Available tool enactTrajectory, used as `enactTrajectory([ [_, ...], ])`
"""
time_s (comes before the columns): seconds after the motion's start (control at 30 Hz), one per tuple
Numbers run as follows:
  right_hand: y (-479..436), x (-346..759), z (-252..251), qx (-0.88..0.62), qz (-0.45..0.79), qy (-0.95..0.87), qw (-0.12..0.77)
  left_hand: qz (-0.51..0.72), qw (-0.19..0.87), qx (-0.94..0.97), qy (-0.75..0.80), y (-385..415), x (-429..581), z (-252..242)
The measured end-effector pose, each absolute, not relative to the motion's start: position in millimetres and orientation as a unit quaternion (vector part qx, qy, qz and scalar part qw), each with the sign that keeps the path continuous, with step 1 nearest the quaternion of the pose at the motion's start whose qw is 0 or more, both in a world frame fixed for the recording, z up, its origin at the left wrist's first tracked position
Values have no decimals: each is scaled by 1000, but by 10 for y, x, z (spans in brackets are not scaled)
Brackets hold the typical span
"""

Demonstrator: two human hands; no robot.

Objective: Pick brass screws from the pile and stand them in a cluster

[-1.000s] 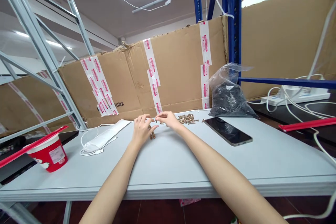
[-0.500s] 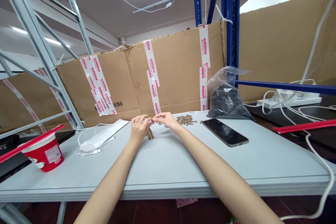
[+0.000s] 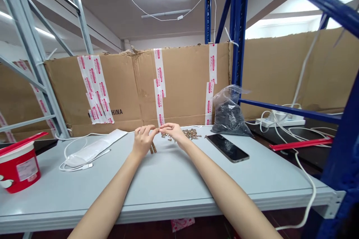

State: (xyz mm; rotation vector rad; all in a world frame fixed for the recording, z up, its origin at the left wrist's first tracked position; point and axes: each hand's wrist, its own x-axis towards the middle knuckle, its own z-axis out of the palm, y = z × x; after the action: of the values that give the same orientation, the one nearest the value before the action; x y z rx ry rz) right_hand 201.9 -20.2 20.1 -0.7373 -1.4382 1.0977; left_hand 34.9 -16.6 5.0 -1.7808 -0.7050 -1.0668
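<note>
Lying on the counter point(image 3: 168, 183) beside the left hand point(image 3: 143, 141): short brass-coloured strips point(image 3: 154, 148). Left and right hands point(image 3: 171, 131) meet, fingertips narrowed; cannot tell whether they grip a piece. Loose metal bits point(image 3: 191, 133) behind right wrist; phone point(image 3: 227, 148) farther right. Counter surface runs from hands to front edge point(image 3: 168, 211).

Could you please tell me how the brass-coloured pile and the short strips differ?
The pile is spread loosely, while the strips lie in narrow, roughly parallel lines. The pile sits beyond the right hand; the strips lie by the left hand, which partly hides them. Both are brass-coloured and rest on the table.
</note>
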Motion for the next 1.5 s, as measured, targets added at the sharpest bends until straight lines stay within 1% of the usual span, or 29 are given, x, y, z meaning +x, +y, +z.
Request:
enactTrajectory([
  [0.2, -339, 1939, 310, -324, 456, -611, 560, -462, 430, -711, -310, -159, 303, 8],
  [0.37, -453, 1869, 399, -290, 474, -619, 556, -476, 466, -679, -308, -177, 291, 48],
  [0.43, -470, 1860, 382, -278, 497, -610, 551, -477, 460, -689, -294, -189, 308, 89],
  [0.53, -438, 1857, 290, -270, 525, -586, 555, -430, 411, -755, -274, -184, 336, 142],
  [0.67, -321, 1867, 117, -313, 532, -572, 540, -387, 372, -804, -255, -148, 357, 145],
  [0.8, -225, 1902, 27, -323, 554, -557, 529, -379, 381, -799, -270, -141, 356, 96],
  [0.93, -201, 1921, 39, -295, 567, -539, 548, -352, 382, -809, -274, -163, 300, 62],
  [1.03, -219, 1921, 54, -305, 579, -537, 532, -316, 359, -828, -294, -202, 252, 62],
  [1.13, -239, 1940, 54, -294, 592, -538, 523, -311, 347, -832, -301, -247, 250, 61],
  [1.23, -241, 1985, 30, -278, 596, -553, 511, -307, 362, -824, -309, -277, 285, 33],
  [1.3, -225, 2013, 3, -279, 593, -566, 500, -296, 378, -818, -317, -275, 300, 3],
  [1.37, -204, 2036, -17, -291, 578, -583, 491, -282, 362, -830, -317, -258, 299, -25],
  [1.5, -197, 2090, 18, -293, 549, -580, 525, -263, 341, -845, -318, -234, 276, -52],
])
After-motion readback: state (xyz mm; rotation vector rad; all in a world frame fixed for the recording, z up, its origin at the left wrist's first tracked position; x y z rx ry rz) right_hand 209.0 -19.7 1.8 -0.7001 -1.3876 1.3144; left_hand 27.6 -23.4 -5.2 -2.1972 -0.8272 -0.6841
